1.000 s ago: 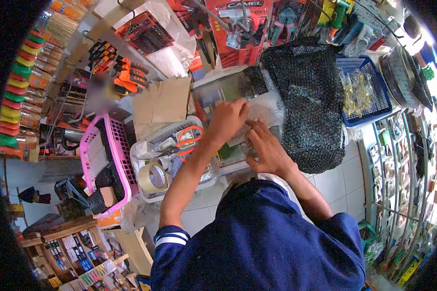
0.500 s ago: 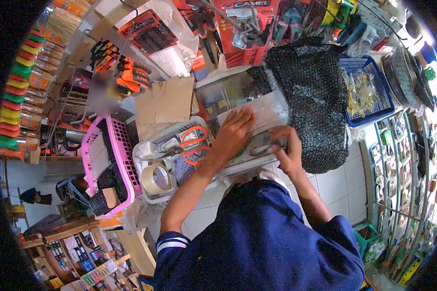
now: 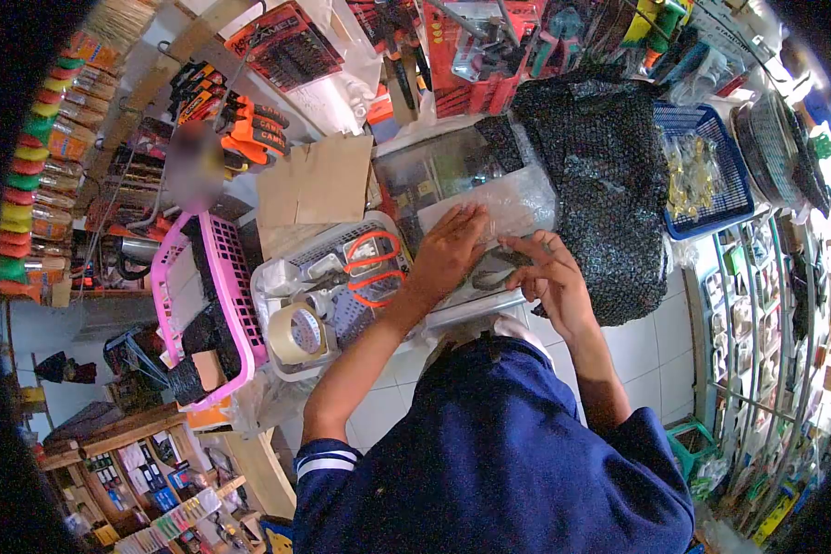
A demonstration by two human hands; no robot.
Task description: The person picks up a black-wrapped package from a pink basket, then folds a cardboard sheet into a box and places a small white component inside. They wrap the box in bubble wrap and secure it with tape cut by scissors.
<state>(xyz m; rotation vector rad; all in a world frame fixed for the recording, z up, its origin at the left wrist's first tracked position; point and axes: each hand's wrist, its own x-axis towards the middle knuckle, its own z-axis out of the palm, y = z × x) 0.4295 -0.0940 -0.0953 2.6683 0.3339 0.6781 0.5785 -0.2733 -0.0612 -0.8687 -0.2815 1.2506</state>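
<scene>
A pale flat packet in clear bubble wrap [image 3: 512,205] lies on the glass-topped counter, beside a large sheet of black bubble wrap [image 3: 600,194]. My left hand [image 3: 451,247] rests flat over the packet's near left part, fingers stretched out. Just right of it, my right hand [image 3: 559,282] is raised with its fingers apart and partly bent, the fingertips close to the packet's near edge. Between my hands is a greyish, dark-edged shape [image 3: 494,268] that I cannot make out. Nothing shows gripped in either hand.
To the left stands a grey basket [image 3: 291,374] with a tape roll [image 3: 297,334] and orange-handled scissors [image 3: 372,268]. Beyond it are a pink basket [image 3: 240,314] and cardboard [image 3: 314,180]. A blue basket [image 3: 711,217] of small brass-coloured parts sits right. Packaged tools hang behind.
My right hand has lifted and opened out, its fingers spreading from a curl at the packet's near edge. My left hand stays on the packet. The view has shifted slightly.
</scene>
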